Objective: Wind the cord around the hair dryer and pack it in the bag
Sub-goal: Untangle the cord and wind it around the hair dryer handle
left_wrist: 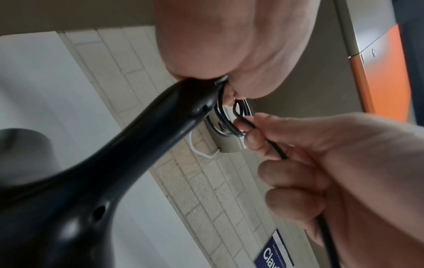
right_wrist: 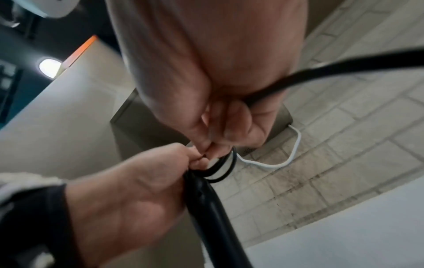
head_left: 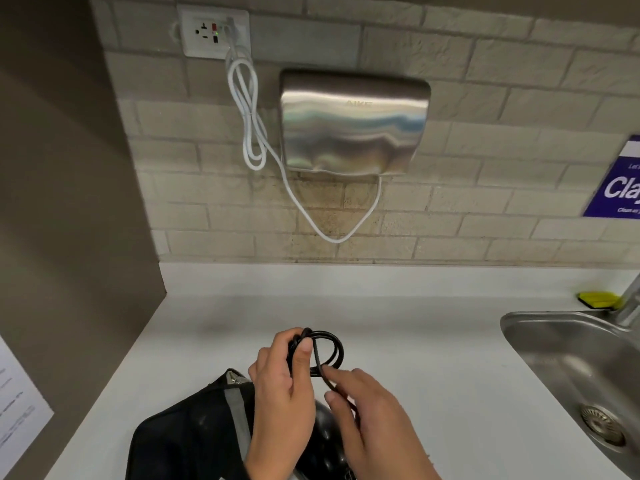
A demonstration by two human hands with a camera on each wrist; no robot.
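My left hand grips the handle end of the black hair dryer and pins loops of its black cord against the handle. My right hand pinches the loose run of the cord just beside the loops. The dryer's body is mostly hidden under both hands. A black bag with a grey strip lies on the white counter, left of the hands. In the left wrist view the dryer handle runs up to the left hand, and the right hand pinches the cord.
A steel hand dryer hangs on the tiled wall, its white cable plugged into an outlet. A steel sink with a tap and a yellow sponge sit at the right. A brown side wall stands at the left.
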